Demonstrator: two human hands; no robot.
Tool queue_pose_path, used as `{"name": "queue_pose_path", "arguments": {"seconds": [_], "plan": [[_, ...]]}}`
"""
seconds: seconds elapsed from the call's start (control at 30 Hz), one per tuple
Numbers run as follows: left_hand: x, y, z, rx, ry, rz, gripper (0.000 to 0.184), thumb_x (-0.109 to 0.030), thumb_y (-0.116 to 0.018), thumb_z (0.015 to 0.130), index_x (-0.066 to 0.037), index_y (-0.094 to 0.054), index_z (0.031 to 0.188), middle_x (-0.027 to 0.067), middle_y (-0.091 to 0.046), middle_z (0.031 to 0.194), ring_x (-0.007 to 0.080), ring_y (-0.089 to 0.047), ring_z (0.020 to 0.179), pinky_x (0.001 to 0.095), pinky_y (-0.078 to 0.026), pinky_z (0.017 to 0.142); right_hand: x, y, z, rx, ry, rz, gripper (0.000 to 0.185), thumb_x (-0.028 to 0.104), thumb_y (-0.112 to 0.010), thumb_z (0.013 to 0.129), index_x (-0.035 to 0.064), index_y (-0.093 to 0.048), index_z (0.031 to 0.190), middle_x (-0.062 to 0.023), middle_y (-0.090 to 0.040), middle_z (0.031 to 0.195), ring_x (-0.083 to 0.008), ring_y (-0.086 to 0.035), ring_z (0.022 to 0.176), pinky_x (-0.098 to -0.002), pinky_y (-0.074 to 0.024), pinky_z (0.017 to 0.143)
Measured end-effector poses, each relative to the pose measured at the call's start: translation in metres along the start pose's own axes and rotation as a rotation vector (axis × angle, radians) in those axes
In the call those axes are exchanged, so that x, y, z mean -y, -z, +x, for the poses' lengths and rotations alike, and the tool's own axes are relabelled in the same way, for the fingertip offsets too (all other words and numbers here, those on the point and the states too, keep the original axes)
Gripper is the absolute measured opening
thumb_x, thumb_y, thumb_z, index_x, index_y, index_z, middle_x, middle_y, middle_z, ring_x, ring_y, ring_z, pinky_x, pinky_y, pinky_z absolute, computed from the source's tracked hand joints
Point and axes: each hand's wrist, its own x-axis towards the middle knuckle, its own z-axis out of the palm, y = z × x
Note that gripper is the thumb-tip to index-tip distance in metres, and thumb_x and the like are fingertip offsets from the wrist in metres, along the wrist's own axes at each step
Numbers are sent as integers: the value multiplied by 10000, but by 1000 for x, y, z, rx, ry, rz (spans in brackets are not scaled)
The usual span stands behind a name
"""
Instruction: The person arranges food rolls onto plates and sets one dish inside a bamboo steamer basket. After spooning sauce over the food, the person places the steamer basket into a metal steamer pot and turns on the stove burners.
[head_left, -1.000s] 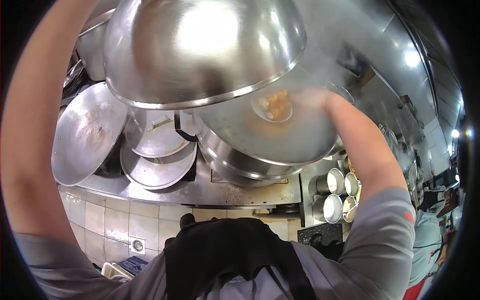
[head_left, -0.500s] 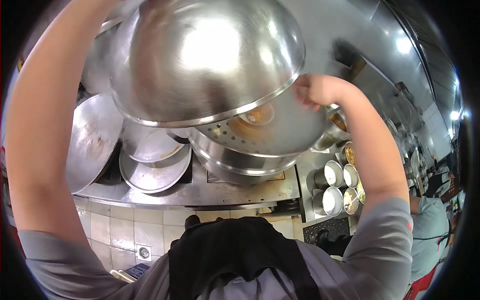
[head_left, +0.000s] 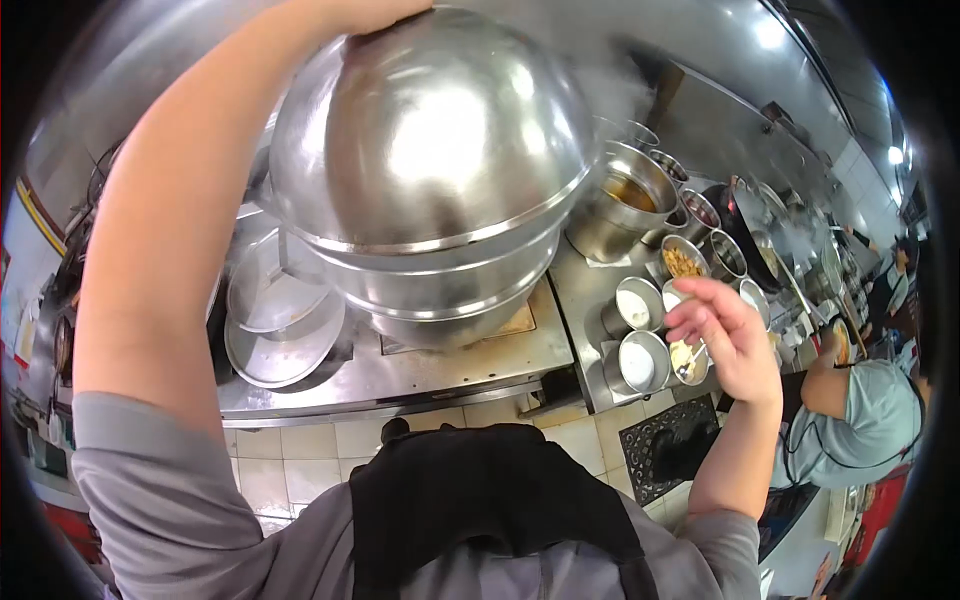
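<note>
meanwhile, flat lids (head_left: pixel 285 345) beside steamer (head_left: pixel 440 285); left hand (head_left: pixel 375 14) atop dome (head_left: pixel 440 130).

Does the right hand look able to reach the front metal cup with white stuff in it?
Probably yes. The right hand looks empty and hovers close by. The front metal cup has no lid. A cup with yellow stuff sits between, but looks low enough to pass over.

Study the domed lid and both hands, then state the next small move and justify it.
Probably ease the left hand off the domed lid: its front rim appears to sit along the top of the steamer, so it seems supported. The left hand's grip is not clearly visible; the right hand is open and off the lid.
</note>
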Motion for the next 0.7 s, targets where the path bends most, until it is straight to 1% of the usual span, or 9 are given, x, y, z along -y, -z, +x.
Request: {"name": "queue_pose_path", "arguments": {"seconds": [0.07, 0.1, 0.2, 0.23, 0.33, 0.43, 0.53, 0.63, 0.7], "plan": [[-3, -11, 3, 213, -83, -197, 670, -513, -628, 846, 50, -667, 1206, 232, -694, 1153, 321, -667, 1082, 393, -492, 972, -17, 3, -25, -39, -52, 32, 326, 143, -503, 1037, 5, -553, 1327, -65, -698, 996, -119, -649, 869, -256, -496, 765], [-2, -25, 4, 115, -105, -218, 624, -492, -637, 826, 39, -703, 1149, 217, -719, 1072, 317, -686, 1011, 395, -507, 938, -23, 4, -36, -52, -60, 50, 326, 136, -498, 1037, 6, -552, 1331, -62, -701, 997, -119, -650, 862, -253, -496, 758], [-6, -44, 7, 62, -105, -125, 618, -489, -637, 828, 35, -704, 1148, 209, -723, 1049, 316, -688, 997, 393, -506, 931, -34, 6, -62, -94, -132, 96, 324, 135, -501, 1037, 6, -553, 1329, -65, -705, 995, -120, -653, 855, -254, -498, 755], [-6, -44, 10, 154, -92, -137, 624, -488, -637, 827, 40, -699, 1154, 211, -722, 1047, 316, -687, 996, 390, -507, 924, -41, 6, -69, -112, -139, 115, 321, 139, -505, 1038, 3, -556, 1324, -72, -707, 994, -123, -657, 845, -255, -502, 754], [-11, -42, 5, 194, -81, -104, 620, -484, -640, 829, 40, -699, 1155, 210, -723, 1042, 311, -689, 979, 391, -508, 918, -51, 8, -86, -143, -178, 119, 323, 148, -509, 1040, 4, -555, 1325, -78, -709, 991, -123, -660, 842, -254, -504, 753], [-3, -46, 5, 261, -58, -190, 594, -469, -642, 835, 29, -704, 1151, 192, -728, 1017, 298, -692, 953, 391, -512, 902, -54, 8, -98, -159, -182, 59, 326, 161, -473, 1052, 5, -548, 1328, -86, -700, 976, -143, -671, 831, -254, -508, 732], [8, -58, 9, 186, -135, -157, 576, -456, -645, 840, 29, -704, 1146, 181, -731, 984, 285, -695, 940, 383, -515, 893, -55, 7, -103, -169, -210, 95, 325, 158, -474, 1051, 5, -547, 1328, -87, -699, 971, -146, -672, 835, -253, -508, 728], [2, -58, 4, 203, -102, -198, 587, -466, -640, 845, 32, -699, 1150, 179, -730, 974, 286, -692, 964, 375, -510, 905, -62, 3, -100, -104, -235, 148, 323, 141, -514, 1039, 4, -553, 1328, -86, -705, 1015, -126, -658, 856, -247, -506, 758], [1, -57, -1, 208, -106, -228, 555, -430, -655, 849, 43, -701, 1137, 182, -731, 960, 279, -703, 939, 367, -525, 886, -66, -5, -93, -60, -232, 182, 322, 125, -520, 1034, 4, -552, 1331, -84, -702, 1013, -125, -657, 864, -250, -507, 763]]}}
